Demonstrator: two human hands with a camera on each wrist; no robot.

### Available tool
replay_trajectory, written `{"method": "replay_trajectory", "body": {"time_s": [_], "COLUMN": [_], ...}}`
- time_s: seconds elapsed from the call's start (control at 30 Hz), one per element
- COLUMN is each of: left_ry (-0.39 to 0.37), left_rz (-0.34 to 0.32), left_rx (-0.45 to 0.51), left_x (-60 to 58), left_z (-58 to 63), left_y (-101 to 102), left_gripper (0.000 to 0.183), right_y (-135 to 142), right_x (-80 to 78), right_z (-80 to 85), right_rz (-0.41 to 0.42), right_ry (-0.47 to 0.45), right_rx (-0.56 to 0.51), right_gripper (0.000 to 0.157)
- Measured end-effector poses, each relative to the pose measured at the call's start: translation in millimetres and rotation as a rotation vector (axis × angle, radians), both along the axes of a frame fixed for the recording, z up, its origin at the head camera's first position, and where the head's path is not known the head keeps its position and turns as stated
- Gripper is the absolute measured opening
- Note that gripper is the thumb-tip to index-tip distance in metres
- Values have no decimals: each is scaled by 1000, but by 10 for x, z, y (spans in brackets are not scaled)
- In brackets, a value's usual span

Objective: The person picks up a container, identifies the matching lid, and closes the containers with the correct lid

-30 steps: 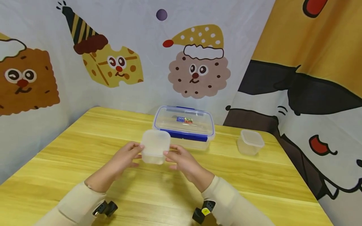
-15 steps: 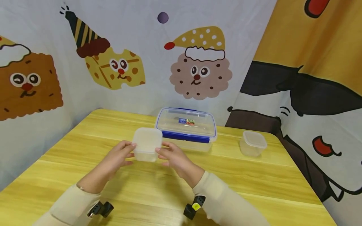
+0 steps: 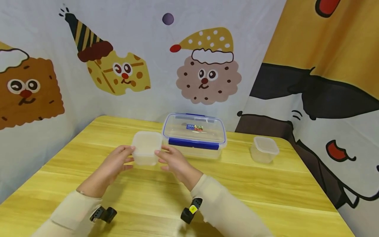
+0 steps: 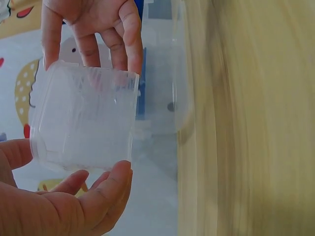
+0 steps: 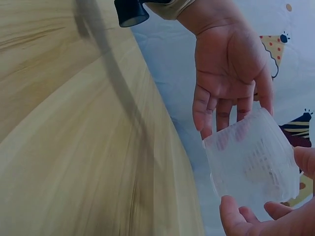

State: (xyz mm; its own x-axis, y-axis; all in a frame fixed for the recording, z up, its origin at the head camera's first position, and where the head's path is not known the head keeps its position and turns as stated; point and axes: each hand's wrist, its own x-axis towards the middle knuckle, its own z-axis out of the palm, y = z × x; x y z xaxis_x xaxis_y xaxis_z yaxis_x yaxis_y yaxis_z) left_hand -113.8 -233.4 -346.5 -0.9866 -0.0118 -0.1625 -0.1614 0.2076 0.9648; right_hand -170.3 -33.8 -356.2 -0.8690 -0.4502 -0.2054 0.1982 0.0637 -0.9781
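Observation:
Between both hands is a small translucent plastic food container [image 3: 147, 148] with a frosted lid, held above the table. My left hand [image 3: 116, 160] grips its left side, the thumb at the lid's edge and the fingers along the wall. On the opposite side my right hand [image 3: 175, 162] holds it the same way. In the left wrist view the container [image 4: 88, 118] shows its clear side wall and base, and nothing can be made out inside. Just behind and to the right stands a large clear storage box [image 3: 193, 131] with blue clips, its lid on.
A second small lidded container [image 3: 264, 149] stands at the right of the wooden table [image 3: 237, 191]. A cloth backdrop [image 3: 160, 65] printed with cartoon figures hangs behind the table's far edge and along its sides.
Both hands have carried the small container to the left, and slightly farther back, out from in front of the large box. The grip looks the same, and the other containers have stayed in place.

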Motion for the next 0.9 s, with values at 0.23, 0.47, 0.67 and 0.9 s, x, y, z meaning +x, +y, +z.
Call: {"method": "replay_trajectory", "body": {"time_s": [0.23, 0.47, 0.67, 0.9], "left_ry": [-6, -7, -28, -58], "left_rz": [20, 51, 78, 102], "left_rx": [25, 35, 66, 92], "left_x": [-84, -179, -276, -348], "left_z": [-41, -63, -76, -100], "left_y": [-138, -257, -298, -362], "left_gripper": [69, 69, 67, 69], "right_y": [-183, -355, -453, -540], "right_x": [-77, -158, -242, -275], "right_z": [-20, -17, -19, -55], "right_rz": [-24, -49, -90, -87], "right_ry": [-5, -19, -39, -24], "right_rx": [4, 9, 23, 31], "right_gripper": [59, 57, 55, 58]}}
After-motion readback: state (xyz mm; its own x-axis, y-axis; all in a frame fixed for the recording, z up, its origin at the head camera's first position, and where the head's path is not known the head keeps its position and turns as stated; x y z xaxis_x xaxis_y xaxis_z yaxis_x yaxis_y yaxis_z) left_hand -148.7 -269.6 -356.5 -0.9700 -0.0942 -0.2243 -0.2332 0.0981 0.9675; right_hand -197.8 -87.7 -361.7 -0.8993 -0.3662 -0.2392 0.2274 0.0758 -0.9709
